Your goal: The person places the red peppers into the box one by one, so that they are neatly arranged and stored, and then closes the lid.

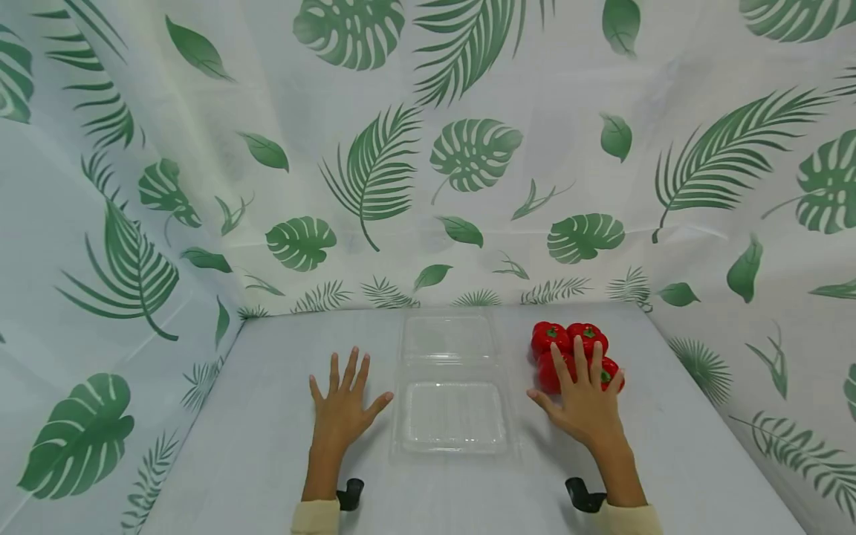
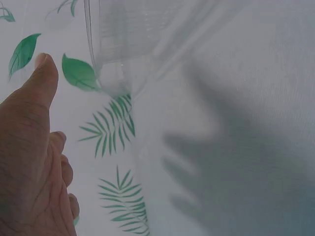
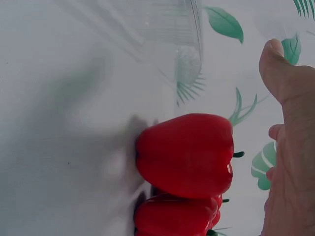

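A clear plastic clamshell box [image 1: 456, 417] lies unfolded in the middle of the table, its lid [image 1: 448, 338] tipped back to the far side. Several red bell peppers [image 1: 550, 339] with green stems sit in a cluster to the right of it. Left of the box my left hand [image 1: 342, 416] hovers with fingers spread, holding nothing. My right hand [image 1: 588, 409], likewise spread and holding nothing, is over the near side of the peppers and partly hides them in the head view. In the right wrist view a gap shows between that hand and the nearest pepper [image 3: 187, 155].
The pale table [image 1: 267, 446] ends at a leaf-patterned curtain [image 1: 374, 253] behind and on both sides. Black wrist cameras [image 1: 351, 494] are worn at both wrists, next to light yellow sleeves [image 1: 316, 516].
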Tool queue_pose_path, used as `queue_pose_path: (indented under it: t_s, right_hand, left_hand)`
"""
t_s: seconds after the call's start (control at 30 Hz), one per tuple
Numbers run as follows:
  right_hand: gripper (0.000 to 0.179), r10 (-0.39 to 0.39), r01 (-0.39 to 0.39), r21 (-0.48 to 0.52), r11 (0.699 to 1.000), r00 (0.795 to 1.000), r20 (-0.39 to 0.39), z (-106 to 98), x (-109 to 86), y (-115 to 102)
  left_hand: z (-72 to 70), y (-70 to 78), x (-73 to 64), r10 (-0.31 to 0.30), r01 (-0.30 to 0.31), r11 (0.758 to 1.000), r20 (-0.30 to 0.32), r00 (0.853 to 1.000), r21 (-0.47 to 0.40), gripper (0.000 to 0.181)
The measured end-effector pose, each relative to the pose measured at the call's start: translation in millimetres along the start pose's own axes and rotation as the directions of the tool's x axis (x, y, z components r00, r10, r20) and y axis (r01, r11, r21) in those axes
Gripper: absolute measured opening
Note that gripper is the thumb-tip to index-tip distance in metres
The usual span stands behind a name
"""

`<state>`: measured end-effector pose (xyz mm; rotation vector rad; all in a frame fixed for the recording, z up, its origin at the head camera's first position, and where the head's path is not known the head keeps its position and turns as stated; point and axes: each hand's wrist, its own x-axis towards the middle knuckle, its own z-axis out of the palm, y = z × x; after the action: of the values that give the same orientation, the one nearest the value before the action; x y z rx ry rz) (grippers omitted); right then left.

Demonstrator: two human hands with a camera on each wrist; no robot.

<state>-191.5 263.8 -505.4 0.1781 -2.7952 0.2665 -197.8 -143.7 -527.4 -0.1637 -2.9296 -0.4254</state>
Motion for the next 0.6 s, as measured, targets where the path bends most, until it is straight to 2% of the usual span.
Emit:
queue_pose_path:
  t_s: [0.17, 0.23, 0.37, 0.43, 0.5, 0.6]
  right_hand:
    - [0.098, 0.036, -0.035, 0.020, 0.999, 0.998, -0.049, -1.9, 0.2, 7.3]
    - [0.094, 0.065, -0.062, 0.042, 0.997, 0.995, -0.082, -3.8, 0.3, 9.4]
    - [0.080, 0.158, -0.139, 0.127, 0.982, 0.975, -0.157, -7.8, 0.6, 13.7]
    - [0.073, 0.229, -0.195, 0.188, 0.963, 0.956, -0.183, -9.3, 0.4, 16.7]
    - [0.068, 0.311, -0.264, 0.246, 0.933, 0.934, -0.177, -9.0, -0.3, 21.0]
    - [0.065, 0.419, -0.361, 0.326, 0.874, 0.900, -0.125, -7.6, -1.9, 27.7]
  left_hand:
    - [4.0, 4.7, -2.6, 0.018, -0.018, 1.000, 0.004, 1.000, -0.020, 0.089]
    - [6.1, 6.4, -4.0, 0.035, -0.034, 0.998, 0.023, 0.999, -0.044, 0.089]
    - [9.6, 10.5, -8.9, 0.083, -0.070, 0.985, 0.079, 0.993, -0.157, 0.088]
    - [11.1, 13.1, -12.6, 0.103, -0.073, 0.967, 0.111, 0.988, -0.245, 0.088]
    - [13.6, 15.8, -16.4, 0.120, -0.066, 0.942, 0.145, 0.982, -0.330, 0.090]
    - [18.6, 20.2, -22.8, 0.147, -0.048, 0.894, 0.190, 0.971, -0.445, 0.097]
